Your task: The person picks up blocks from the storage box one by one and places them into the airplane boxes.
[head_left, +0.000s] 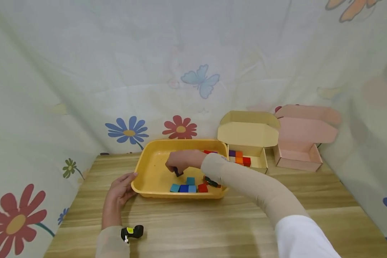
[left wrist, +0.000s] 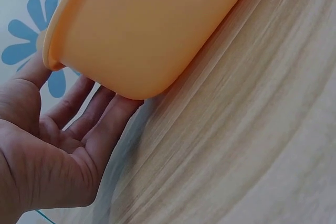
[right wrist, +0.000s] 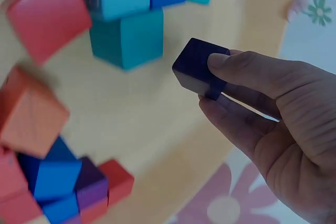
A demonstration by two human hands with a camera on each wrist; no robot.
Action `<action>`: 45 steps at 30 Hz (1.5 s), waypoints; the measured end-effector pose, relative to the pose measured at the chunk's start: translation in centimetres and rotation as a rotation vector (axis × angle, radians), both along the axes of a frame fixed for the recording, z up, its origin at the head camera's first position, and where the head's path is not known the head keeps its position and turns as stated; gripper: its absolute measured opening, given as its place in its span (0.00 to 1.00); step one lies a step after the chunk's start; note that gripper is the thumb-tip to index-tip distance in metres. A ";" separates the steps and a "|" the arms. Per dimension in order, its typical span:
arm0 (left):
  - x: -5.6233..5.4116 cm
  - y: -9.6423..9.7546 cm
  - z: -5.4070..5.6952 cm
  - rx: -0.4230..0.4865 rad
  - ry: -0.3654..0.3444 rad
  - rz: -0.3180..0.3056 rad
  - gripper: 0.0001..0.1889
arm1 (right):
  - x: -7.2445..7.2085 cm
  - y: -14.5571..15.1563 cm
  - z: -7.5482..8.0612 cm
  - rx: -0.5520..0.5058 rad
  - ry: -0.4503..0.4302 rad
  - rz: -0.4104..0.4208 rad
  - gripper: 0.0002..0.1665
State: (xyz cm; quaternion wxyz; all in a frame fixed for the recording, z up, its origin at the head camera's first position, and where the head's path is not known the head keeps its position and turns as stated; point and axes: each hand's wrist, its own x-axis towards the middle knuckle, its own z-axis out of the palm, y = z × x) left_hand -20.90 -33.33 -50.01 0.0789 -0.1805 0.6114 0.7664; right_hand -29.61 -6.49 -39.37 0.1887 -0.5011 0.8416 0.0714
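Pinching a dark block (right wrist: 191, 65), the right hand (head_left: 185, 159) has a teal block (head_left: 190, 181) rightward of its fingers (right wrist: 233, 124). The left hand (head_left: 120, 188) grips the tray (head_left: 149, 179).

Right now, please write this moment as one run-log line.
left hand: holds yellow plastic tray; right hand: pinches dark cube over tray; pale-yellow cardboard box: open, cubes inside; pink cardboard box: open

1. One left hand (head_left: 120, 189), one right hand (head_left: 185, 159).
2. One yellow tub (head_left: 154, 168).
3. One yellow box (head_left: 248, 134), one pink box (head_left: 298, 164).
4. One pinched dark block (right wrist: 194, 64).
5. Four grouped blue and teal blocks (right wrist: 126, 40).
6. Other blocks (right wrist: 50, 17): partly hidden, count unclear.
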 end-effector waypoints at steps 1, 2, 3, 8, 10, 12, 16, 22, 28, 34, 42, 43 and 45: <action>0.0 -0.1 0.0 0.007 0.001 0.005 0.25 | -0.2 0.3 0.4 -0.005 -0.005 -0.011 0.12; 0.0 -0.1 0.1 0.016 0.003 0.016 0.21 | -0.5 0.7 0.8 -0.008 -0.003 -0.019 0.12; 0.0 -0.2 0.1 0.022 0.006 0.021 0.18 | -0.7 1.1 1.2 -0.014 -0.006 -0.033 0.12; 0.0 -0.4 0.1 0.019 0.011 -0.005 0.26 | -1.7 3.9 3.2 -0.036 0.055 -0.076 0.15; 0.0 -0.4 0.1 0.008 0.014 -0.026 0.32 | -1.9 5.3 4.0 -0.053 0.071 -0.103 0.15; 0.0 -0.4 0.0 0.002 0.010 -0.037 0.36 | -2.1 7.1 4.7 -0.078 0.073 -0.135 0.14; -0.1 -0.4 -0.1 -0.005 0.011 -0.039 0.36 | -2.7 11.0 5.9 -0.092 0.070 -0.191 0.12; -0.1 -0.7 0.1 -0.002 0.014 -0.028 0.33 | -3.6 16.8 6.5 -0.098 0.129 -0.210 0.10; 0.0 -0.6 -0.2 -0.031 0.017 -0.056 0.36 | -3.6 22.0 5.2 -0.127 0.149 -0.240 0.06; 0.4 -0.3 -0.5 -0.034 0.001 -0.065 0.36 | -2.4 25.3 3.1 -0.117 0.142 -0.333 0.07; 0.4 -0.4 -0.2 -0.048 0.005 -0.038 0.36 | -1.5 25.7 0.5 -0.225 0.290 -0.317 0.11; 0.5 -0.5 -0.2 -0.045 0.009 -0.036 0.37 | -1.4 25.6 0.3 -0.234 0.315 -0.308 0.11; 0.6 -0.6 -0.2 -0.035 0.013 -0.044 0.37 | -1.2 25.4 0.0 -0.241 0.334 -0.311 0.12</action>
